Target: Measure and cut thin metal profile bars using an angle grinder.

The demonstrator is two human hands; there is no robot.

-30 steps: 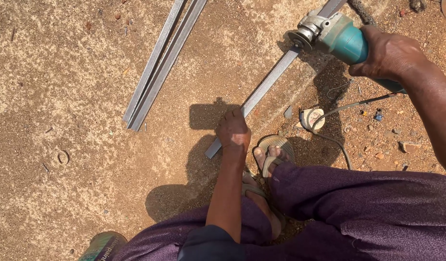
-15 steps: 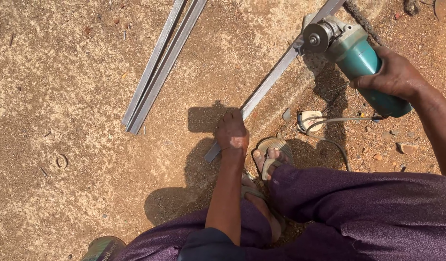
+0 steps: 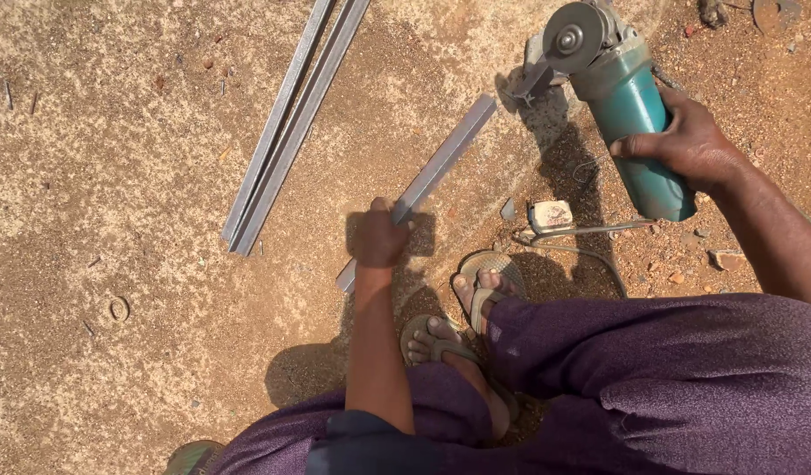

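The left arm reaches straight forward from the body, elbow low, forearm bare, and the left hand (image 3: pixel 381 236) is closed in a fist with knuckles up. The right arm comes in from the right edge, forearm angled up and inward, and the right hand (image 3: pixel 687 145) is curled, fingers wrapped, thumb pointing left.

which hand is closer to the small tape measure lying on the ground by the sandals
Right. The right hand, gripping the teal grinder, sits just above the tape measure; the left hand holds the metal bar farther away.
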